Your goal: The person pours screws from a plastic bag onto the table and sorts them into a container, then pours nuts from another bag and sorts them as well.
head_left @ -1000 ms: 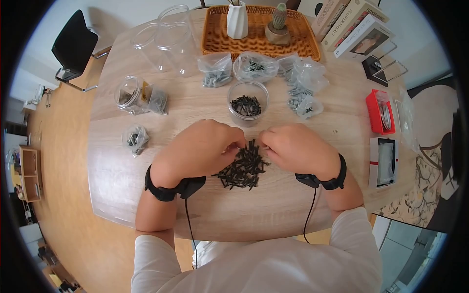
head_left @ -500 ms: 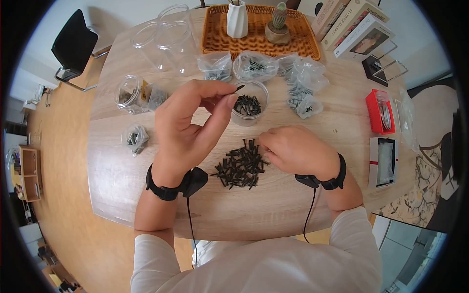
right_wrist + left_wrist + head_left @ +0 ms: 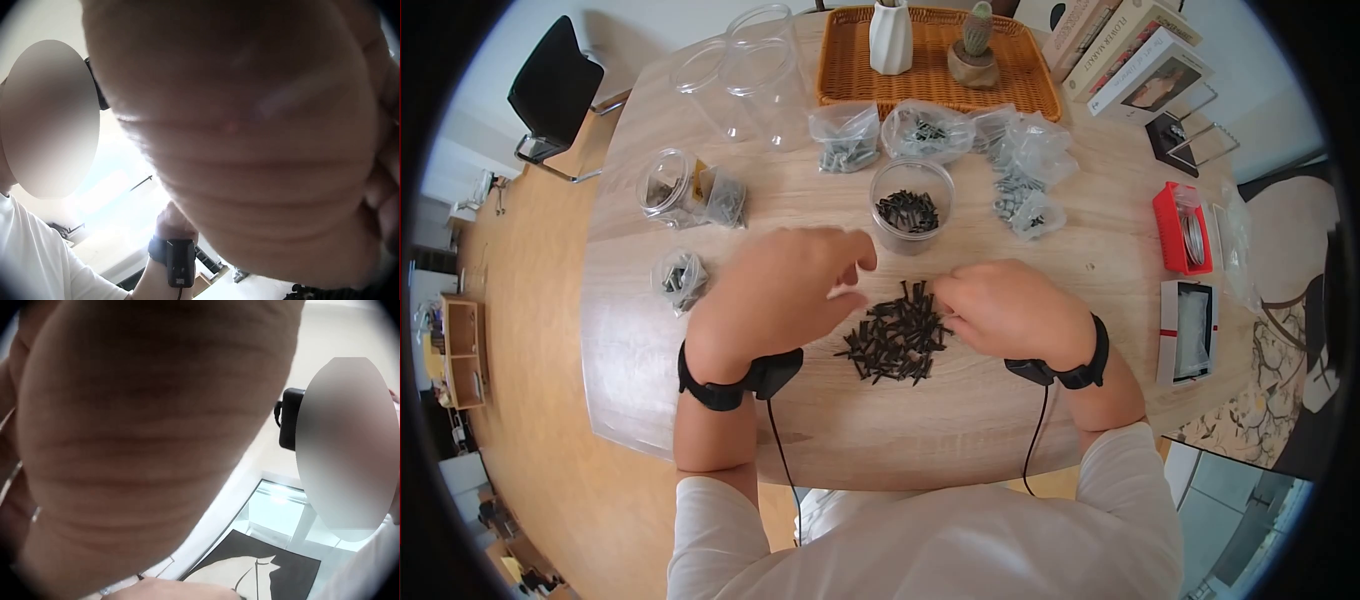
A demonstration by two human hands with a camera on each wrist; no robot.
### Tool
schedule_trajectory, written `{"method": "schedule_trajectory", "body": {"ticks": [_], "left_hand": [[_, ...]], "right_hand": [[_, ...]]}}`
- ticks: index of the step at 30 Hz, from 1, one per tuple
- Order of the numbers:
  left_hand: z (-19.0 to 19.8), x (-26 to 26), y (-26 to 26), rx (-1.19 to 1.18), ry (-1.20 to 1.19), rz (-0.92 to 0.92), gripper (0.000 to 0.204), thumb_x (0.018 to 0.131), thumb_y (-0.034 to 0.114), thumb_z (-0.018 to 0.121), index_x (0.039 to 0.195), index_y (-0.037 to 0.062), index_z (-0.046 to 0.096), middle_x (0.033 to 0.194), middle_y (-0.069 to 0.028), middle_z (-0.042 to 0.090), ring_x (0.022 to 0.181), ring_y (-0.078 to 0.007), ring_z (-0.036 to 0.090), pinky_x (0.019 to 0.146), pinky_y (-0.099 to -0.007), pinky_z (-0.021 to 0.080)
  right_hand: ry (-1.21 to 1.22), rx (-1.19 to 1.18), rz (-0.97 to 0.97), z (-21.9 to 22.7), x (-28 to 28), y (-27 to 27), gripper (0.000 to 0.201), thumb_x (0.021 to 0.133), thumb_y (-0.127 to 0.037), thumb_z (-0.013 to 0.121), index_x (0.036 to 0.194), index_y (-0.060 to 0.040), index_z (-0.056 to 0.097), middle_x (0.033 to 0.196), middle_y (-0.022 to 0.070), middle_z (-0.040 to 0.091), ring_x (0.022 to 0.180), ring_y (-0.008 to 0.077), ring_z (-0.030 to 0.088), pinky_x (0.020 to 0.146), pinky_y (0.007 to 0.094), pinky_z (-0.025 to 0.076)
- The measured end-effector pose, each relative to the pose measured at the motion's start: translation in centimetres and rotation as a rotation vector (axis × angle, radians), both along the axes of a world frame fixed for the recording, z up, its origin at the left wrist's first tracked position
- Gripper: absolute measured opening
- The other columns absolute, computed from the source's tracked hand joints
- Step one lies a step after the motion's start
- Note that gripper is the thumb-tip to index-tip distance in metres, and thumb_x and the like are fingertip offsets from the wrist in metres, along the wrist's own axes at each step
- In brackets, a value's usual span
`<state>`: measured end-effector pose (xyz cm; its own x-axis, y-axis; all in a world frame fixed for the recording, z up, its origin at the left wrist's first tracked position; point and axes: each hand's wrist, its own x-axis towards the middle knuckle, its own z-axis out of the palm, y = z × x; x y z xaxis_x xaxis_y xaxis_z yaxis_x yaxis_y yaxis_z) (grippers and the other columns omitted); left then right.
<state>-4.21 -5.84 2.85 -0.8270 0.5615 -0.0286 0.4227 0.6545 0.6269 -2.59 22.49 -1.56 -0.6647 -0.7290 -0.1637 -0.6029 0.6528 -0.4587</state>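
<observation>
A loose pile of black screws [image 3: 895, 338] lies on the wooden table [image 3: 880, 430] between the two hands. My left hand [image 3: 780, 290] hovers at the pile's upper left, thumb and forefinger apart with nothing between them. At the pile's right edge, my right hand [image 3: 1010, 308] stays low with bent fingers; its fingertips are hidden, so I cannot tell whether they pinch a screw. Just beyond the pile stands a clear plastic jar [image 3: 908, 244], partly filled with more black screws [image 3: 908, 212]. Palm skin fills most of both wrist views.
Several clear bags of hardware, including one bag [image 3: 845, 140], sit behind the jar. Left are a small bag [image 3: 681, 280] and a tipped jar [image 3: 662, 190]. Tall empty jars [image 3: 755, 90] and a wicker tray [image 3: 850, 60] stand at the back; a red basket [image 3: 1181, 230] is right.
My left hand came up from the pile with a black screw pinched over the jar, let it go, and has returned toward the pile. The right hand has barely moved.
</observation>
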Motion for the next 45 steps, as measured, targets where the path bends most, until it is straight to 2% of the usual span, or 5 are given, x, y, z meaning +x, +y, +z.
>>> {"method": "schedule_trajectory", "body": {"ticks": [2,11,29,35,45], "left_hand": [[-1.1,0.1,0.0,-0.118,-0.073,-0.078,0.024,0.085,0.013,0.082,0.103,0.0042,0.069,0.093,-0.014,0.078,0.088,-0.0387,0.075,0.079,-0.0468,0.058],[-3.6,0.0,0.5,-0.275,-0.086,-0.095,0.025,0.079,0.015,0.081,0.094,0.005,0.065,0.083,-0.0145,0.076,0.086,-0.0407,0.073,0.075,-0.05,0.055],[-6.4,0.1,0.4,-0.208,0.063,-0.094,0.013,0.085,0.008,0.071,0.096,0.006,0.064,0.082,-0.0186,0.072,0.084,-0.0454,0.07,0.074,-0.0553,0.053],[-6.4,0.2,0.5,-0.191,0.055,-0.102,0.014,0.085,0.008,0.071,0.096,0.006,0.063,0.082,-0.0182,0.072,0.083,-0.0455,0.07,0.073,-0.0552,0.053],[-5.8,0.0,0.7,-0.214,0.061,-0.093,0.008,0.089,0.009,0.068,0.095,0.0054,0.065,0.082,-0.0187,0.073,0.084,-0.0457,0.07,0.074,-0.0552,0.054]], "right_hand": [[-0.008,0.015,0.013,-0.6,0.3,-0.2,0.013,0.092,-0.015,0.073,0.098,-0.0059,0.067,0.089,0.0141,0.07,0.086,0.0408,0.071,0.077,0.0513,0.057],[0.074,-0.243,0.214,-2.0,3.6,-4.2,0.022,0.09,-0.015,0.076,0.107,-0.0064,0.067,0.095,0.0102,0.067,0.084,0.0309,0.074,0.069,0.0454,0.06],[0.05,-0.273,0.181,-3.8,4.3,-5.6,0.014,0.094,-0.007,0.066,0.106,-0.0012,0.067,0.105,0.0178,0.068,0.085,0.0338,0.075,0.07,0.0452,0.062],[0.138,-0.312,0.165,-4.4,4.3,-5.4,0.016,0.088,-0.007,0.073,0.1,-0.0023,0.063,0.099,0.0145,0.064,0.076,0.0312,0.072,0.062,0.0417,0.061],[0.108,-0.232,0.131,-4.0,3.9,-5.1,0.017,0.093,-0.008,0.068,0.107,0.0012,0.063,0.104,0.0178,0.065,0.083,0.0348,0.073,0.068,0.0432,0.062]]}}
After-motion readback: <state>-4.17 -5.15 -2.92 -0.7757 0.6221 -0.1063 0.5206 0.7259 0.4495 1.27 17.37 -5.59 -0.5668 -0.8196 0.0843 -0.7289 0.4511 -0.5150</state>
